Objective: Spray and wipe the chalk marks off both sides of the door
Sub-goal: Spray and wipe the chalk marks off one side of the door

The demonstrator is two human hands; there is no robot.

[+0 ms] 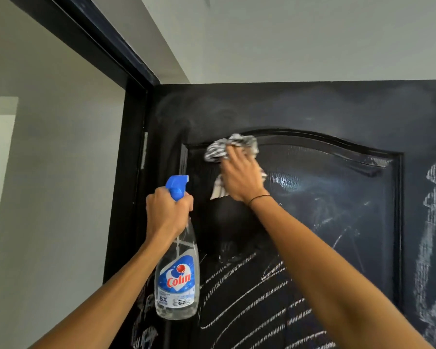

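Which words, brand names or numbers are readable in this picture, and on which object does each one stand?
"Colin": red brand name on the label of the spray bottle that the left hand grips.
"5X": lower left of the same label.
Smaller print under "5X" and beside it: too small and blurred to read.
Chalk marks on the door: only strokes and scribbles, no legible words.
Cloth under the right hand: no text.
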